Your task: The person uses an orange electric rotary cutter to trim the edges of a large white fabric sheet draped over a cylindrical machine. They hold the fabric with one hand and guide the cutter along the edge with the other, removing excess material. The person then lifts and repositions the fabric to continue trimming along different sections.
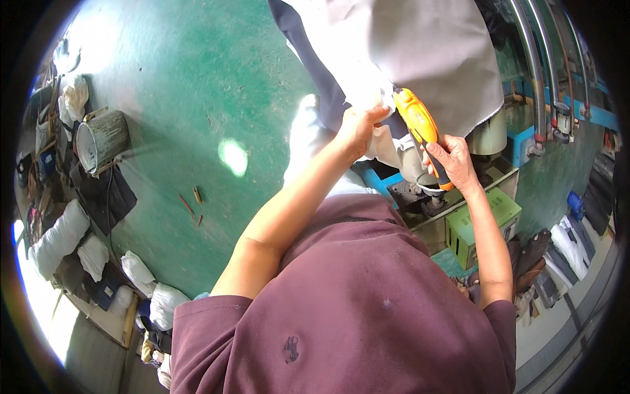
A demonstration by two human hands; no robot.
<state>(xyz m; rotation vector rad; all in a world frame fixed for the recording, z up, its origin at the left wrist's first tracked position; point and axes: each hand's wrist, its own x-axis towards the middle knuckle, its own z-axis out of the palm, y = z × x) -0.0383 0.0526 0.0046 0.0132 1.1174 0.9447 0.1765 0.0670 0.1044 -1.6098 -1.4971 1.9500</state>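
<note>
My right hand (451,161) is wrapped round the black handle of a yellow-and-black power tool (415,113) that looks like electric scissors. The tool's yellow head points up and away, its tip at the edge of a large pale sheet of cloth (436,52). Left of the tip, my left hand (359,128) is closed on a gathered edge of the cloth, fingers pinched together. Part of the cloth is dark on its left side (325,82). Glare washes out the cloth near my fingers, so the cutting tip is hard to make out.
A grey bucket (104,139) stands on the green floor (190,85) at left, near white sacks (59,240). Small red sticks (187,205) lie on the floor. To my right are a green metal box (482,226), blue machine framing (523,146) and metal pipes (530,59).
</note>
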